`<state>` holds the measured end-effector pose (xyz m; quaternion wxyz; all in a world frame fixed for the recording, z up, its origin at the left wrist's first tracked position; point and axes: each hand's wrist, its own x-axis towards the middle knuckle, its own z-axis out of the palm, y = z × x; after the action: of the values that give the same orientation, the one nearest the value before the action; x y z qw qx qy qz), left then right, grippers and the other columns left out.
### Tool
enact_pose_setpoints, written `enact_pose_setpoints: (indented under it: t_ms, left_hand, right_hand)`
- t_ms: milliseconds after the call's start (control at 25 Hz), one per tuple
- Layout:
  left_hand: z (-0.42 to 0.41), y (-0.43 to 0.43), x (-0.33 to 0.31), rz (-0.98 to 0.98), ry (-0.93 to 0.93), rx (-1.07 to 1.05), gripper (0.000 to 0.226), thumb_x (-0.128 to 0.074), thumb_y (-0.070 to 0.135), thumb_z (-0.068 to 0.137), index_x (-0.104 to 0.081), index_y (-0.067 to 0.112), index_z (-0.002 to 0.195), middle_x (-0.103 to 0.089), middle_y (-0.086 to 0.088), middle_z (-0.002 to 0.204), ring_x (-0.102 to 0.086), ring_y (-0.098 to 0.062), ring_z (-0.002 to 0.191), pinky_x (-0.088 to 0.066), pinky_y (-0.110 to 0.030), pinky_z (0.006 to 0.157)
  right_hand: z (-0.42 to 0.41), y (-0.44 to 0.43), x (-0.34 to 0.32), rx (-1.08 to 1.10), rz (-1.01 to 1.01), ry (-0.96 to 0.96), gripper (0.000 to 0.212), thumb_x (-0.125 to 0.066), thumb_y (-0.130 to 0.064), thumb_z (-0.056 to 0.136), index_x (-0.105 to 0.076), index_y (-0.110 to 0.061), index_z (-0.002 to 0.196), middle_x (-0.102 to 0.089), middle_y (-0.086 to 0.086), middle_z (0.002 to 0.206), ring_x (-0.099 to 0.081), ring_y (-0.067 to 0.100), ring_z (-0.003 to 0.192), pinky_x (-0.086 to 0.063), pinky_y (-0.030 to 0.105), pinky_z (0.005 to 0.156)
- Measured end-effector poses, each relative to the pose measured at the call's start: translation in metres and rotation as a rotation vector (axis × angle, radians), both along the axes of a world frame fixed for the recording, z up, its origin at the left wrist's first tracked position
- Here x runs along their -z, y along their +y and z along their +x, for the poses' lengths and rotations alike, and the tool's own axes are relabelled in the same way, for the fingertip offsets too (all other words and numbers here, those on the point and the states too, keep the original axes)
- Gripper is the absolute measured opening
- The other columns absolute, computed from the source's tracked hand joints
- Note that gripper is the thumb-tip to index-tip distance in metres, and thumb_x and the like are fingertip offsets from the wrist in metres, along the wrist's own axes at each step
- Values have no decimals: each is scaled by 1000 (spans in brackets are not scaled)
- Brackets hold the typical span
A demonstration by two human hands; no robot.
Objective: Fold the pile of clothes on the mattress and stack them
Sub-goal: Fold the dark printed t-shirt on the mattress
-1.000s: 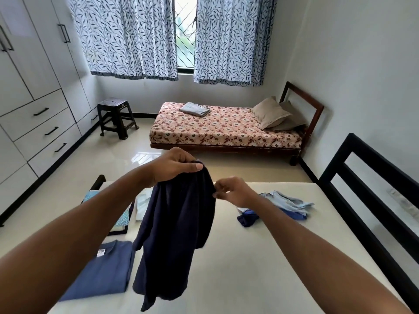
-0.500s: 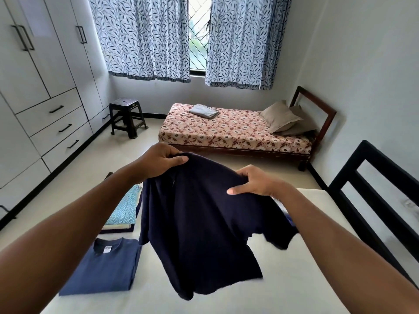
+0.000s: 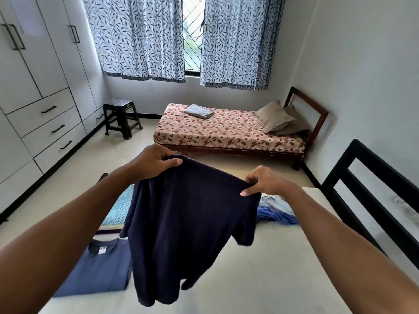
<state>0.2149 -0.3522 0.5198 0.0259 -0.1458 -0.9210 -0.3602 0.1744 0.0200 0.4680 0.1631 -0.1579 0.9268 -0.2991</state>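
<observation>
A dark navy T-shirt (image 3: 190, 223) hangs in the air above the cream mattress (image 3: 260, 279). My left hand (image 3: 154, 163) grips its upper left edge. My right hand (image 3: 263, 182) pinches its upper right edge, so the shirt is stretched out between them. A folded blue T-shirt (image 3: 97, 270) lies flat on the mattress at the lower left, partly behind the navy shirt. A small crumpled pile of light blue and blue clothes (image 3: 276, 210) lies on the mattress to the right, partly hidden by my right arm.
A teal patterned cloth (image 3: 120, 206) lies at the mattress's far left edge. A black bed frame (image 3: 371, 200) runs along the right. Across the floor stand a floral-sheeted bed (image 3: 226, 132) with pillows, a dark stool (image 3: 121, 116) and white wardrobes (image 3: 34, 87).
My hands have drawn apart and spread the navy shirt from a bunched hang into a wide sheet. My right hand shifted its hold out to the shirt's right edge.
</observation>
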Motion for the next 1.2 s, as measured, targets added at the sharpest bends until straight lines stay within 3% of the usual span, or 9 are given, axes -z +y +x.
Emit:
enact_pose_setpoints:
  t_ms: [40,200,320,440,560,800,960,1080,1200]
  left_hand:
    - [1,-2,1,0,5,-8,45,-71,29,97,-69,44,55,-52,21,47,-47,2,47,-33,-16,52]
    - [1,-11,7,20,33,-45,46,-72,28,97,-62,24,52,-47,14,46,-41,-4,46,-32,-25,52]
    - [4,-9,4,21,50,-26,46,-70,26,98,-66,36,53,-48,16,45,-42,-4,46,-30,-16,48]
    - [6,-7,2,7,59,-25,45,-71,27,98,-67,40,55,-50,17,46,-44,-3,47,-31,-18,49]
    - [8,-7,3,21,43,-25,46,-70,27,98,-67,40,54,-51,18,46,-44,-2,47,-32,-18,50]
    - [8,-6,15,-2,36,-7,42,-71,29,97,-63,26,56,-47,16,48,-41,-3,48,-32,-25,53]
    - [4,-6,18,-19,51,-10,47,-72,30,96,-56,20,54,-43,15,46,-38,-5,47,-31,-30,55]
    - [3,-10,16,-29,52,-29,47,-72,29,97,-58,26,51,-46,17,45,-41,-4,47,-30,-26,53]
    - [1,-15,15,-34,41,-27,47,-72,29,97,-55,18,54,-44,16,45,-39,-4,47,-30,-28,54]
  right_hand:
    - [1,0,-2,13,-38,15,26,-96,-28,70,-75,-13,71,-65,1,65,-55,12,62,-44,32,64]
    - [9,-9,-1,10,-156,-19,35,-98,-28,67,-65,-16,61,-57,-3,61,-50,13,58,-41,27,57]
    - [11,-16,6,-18,-85,5,37,-96,-30,70,-61,-18,63,-56,-3,62,-48,13,59,-38,29,59]
    - [10,-22,8,-15,18,77,43,-95,-24,71,-52,-19,62,-52,-8,59,-44,10,56,-37,29,57]
    - [9,-24,6,49,-10,136,45,-100,-21,60,-55,-20,63,-54,-10,60,-44,9,56,-37,27,56]
    - [9,-23,10,147,19,112,55,-105,-30,48,-65,-20,84,-70,1,84,-62,13,70,-46,26,59]
    - [13,-27,20,93,59,161,37,-96,-45,67,-73,-22,86,-72,1,86,-67,16,79,-51,31,67]
    - [12,-27,19,37,6,76,15,-80,-34,89,-78,-20,91,-76,6,86,-70,15,77,-56,41,74]
    - [12,-24,16,-16,24,109,7,-77,-28,92,-78,-23,87,-76,2,82,-66,11,71,-54,36,73]
